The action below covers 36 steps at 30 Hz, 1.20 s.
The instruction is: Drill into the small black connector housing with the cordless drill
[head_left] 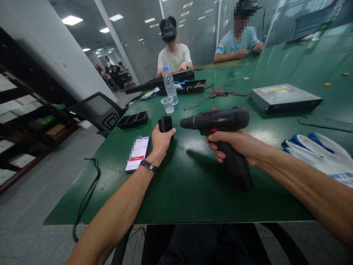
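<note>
My right hand (228, 143) is wrapped round the grip of a black cordless drill (217, 119), its chuck pointing left. A thin bit (175, 124) sticks out of the chuck and reaches the side of a small black plastic part (165, 124). That part is held in my left hand (162, 140), thumb along its lower edge, a little above the green table (182, 191). Whether the bit has entered the part cannot be made out. Just left of my left wrist lies a phone (138, 154) with a lit screen.
Behind my left hand stand a clear plastic cup (167, 105) and a water bottle (170, 86). A black compartmented tray (134, 120) lies to the left. On the right are a metal drive box (284, 97) and white-blue gloves (320, 151). Two people sit across the table.
</note>
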Each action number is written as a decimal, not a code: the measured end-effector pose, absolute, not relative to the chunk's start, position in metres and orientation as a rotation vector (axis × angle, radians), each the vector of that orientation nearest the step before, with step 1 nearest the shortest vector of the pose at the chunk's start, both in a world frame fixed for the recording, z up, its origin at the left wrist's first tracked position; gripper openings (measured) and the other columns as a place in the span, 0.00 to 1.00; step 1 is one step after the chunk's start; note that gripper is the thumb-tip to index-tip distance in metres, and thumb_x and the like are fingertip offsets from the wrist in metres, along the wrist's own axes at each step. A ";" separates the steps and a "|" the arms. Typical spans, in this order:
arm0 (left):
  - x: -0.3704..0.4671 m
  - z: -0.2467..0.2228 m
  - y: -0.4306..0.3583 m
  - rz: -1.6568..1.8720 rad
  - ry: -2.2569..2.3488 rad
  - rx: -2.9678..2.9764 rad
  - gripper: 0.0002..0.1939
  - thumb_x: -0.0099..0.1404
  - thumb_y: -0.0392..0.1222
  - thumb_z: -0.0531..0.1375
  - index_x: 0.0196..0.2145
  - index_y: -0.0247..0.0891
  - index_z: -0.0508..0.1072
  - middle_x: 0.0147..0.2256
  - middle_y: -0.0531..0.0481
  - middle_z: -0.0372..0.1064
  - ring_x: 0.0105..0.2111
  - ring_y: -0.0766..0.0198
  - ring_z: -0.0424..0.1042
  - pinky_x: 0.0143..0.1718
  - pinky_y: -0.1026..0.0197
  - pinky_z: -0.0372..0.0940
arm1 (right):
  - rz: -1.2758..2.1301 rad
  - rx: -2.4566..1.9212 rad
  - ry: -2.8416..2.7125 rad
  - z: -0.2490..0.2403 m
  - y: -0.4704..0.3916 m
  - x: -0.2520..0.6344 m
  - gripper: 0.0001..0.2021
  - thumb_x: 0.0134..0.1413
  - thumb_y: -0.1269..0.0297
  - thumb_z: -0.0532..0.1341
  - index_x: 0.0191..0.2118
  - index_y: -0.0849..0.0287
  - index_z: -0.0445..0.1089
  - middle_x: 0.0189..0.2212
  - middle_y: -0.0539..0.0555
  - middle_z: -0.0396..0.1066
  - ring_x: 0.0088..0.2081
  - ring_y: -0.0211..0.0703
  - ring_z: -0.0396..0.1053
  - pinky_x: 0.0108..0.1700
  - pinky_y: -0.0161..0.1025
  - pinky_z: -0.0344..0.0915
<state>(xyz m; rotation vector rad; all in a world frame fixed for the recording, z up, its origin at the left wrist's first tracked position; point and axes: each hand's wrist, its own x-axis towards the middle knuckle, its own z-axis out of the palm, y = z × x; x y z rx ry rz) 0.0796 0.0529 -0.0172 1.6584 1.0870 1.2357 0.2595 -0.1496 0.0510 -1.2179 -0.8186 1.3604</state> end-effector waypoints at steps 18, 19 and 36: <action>0.080 -0.024 0.060 1.253 1.069 1.684 0.20 0.55 0.41 0.74 0.44 0.35 0.78 0.38 0.48 0.78 0.36 0.61 0.74 0.38 0.59 0.69 | 1.356 -1.236 -0.814 0.052 -0.149 0.259 0.10 0.49 0.66 0.72 0.25 0.59 0.70 0.23 0.49 0.65 0.19 0.36 0.62 0.20 0.35 0.67; 0.080 -0.024 0.060 1.251 1.073 1.682 0.20 0.55 0.41 0.74 0.44 0.35 0.78 0.39 0.48 0.78 0.36 0.61 0.74 0.38 0.59 0.69 | 1.355 -1.233 -0.814 0.052 -0.149 0.259 0.10 0.49 0.66 0.72 0.25 0.59 0.70 0.23 0.49 0.65 0.19 0.36 0.62 0.20 0.35 0.67; 0.081 -0.018 0.054 1.238 1.072 1.649 0.20 0.55 0.39 0.74 0.45 0.35 0.78 0.39 0.47 0.78 0.36 0.60 0.74 0.40 0.58 0.70 | 1.352 -1.237 -0.814 0.051 -0.149 0.259 0.11 0.50 0.65 0.71 0.25 0.59 0.70 0.22 0.49 0.64 0.19 0.35 0.62 0.20 0.36 0.67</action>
